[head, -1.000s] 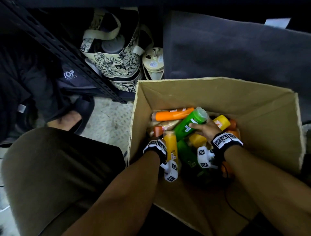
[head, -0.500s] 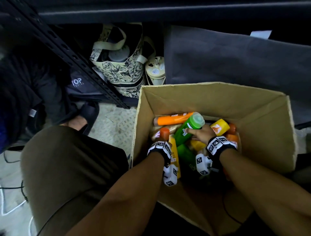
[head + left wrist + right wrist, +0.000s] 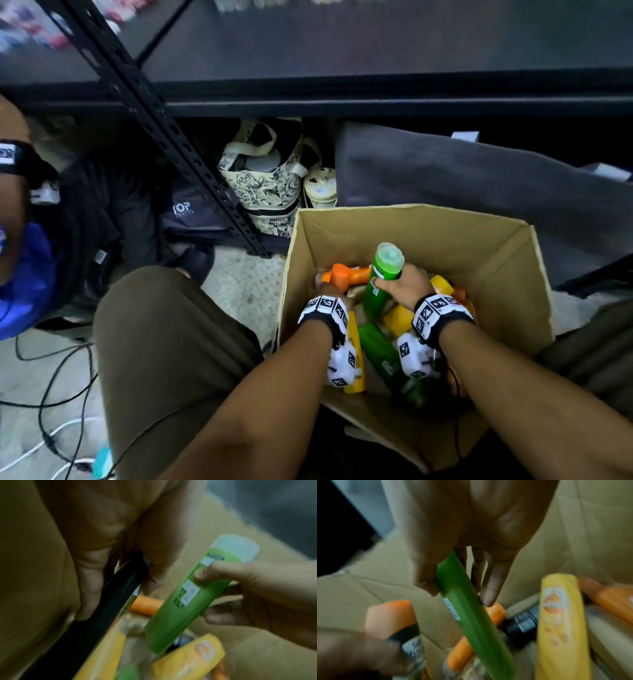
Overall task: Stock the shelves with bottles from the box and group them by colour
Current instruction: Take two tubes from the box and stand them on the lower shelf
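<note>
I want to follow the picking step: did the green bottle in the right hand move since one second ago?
Yes. The green bottle, gripped by the right hand, has tipped up from lying across the other bottles, and its cap now rises toward the far wall of the cardboard box.

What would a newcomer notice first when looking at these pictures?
First, the bright green bottle, which the right hand grips and holds tilted up above the other bottles in the cardboard box. Next to it, the left hand holds a bottle with an orange cap near the left wall of the box. Yellow, orange and green bottles lie mixed beneath both hands.
</note>
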